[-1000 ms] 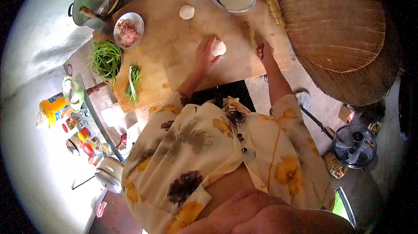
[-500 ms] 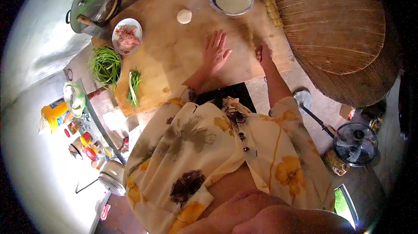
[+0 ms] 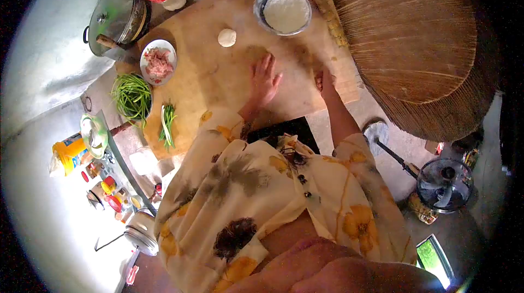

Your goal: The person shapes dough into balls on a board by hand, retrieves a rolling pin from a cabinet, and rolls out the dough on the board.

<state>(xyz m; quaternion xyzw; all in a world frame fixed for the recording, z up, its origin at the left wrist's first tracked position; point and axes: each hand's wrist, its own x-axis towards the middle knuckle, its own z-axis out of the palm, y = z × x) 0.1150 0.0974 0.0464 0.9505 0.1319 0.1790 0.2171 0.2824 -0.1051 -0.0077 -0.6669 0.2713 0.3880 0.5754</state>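
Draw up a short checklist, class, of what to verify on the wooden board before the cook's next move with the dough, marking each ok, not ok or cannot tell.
1. Left hand flat on the round wooden board, palm down: ok.
2. Dough under that palm pressed flat: cannot tell, the hand hides it.
3. Right hand at the board's near edge; whether it holds anything: cannot tell.
4. Small white dough ball lying apart from both hands: ok.
5. Metal bowl of white flour upright past the left hand: ok.
6. White plate of pink minced meat at the board's left edge: ok.
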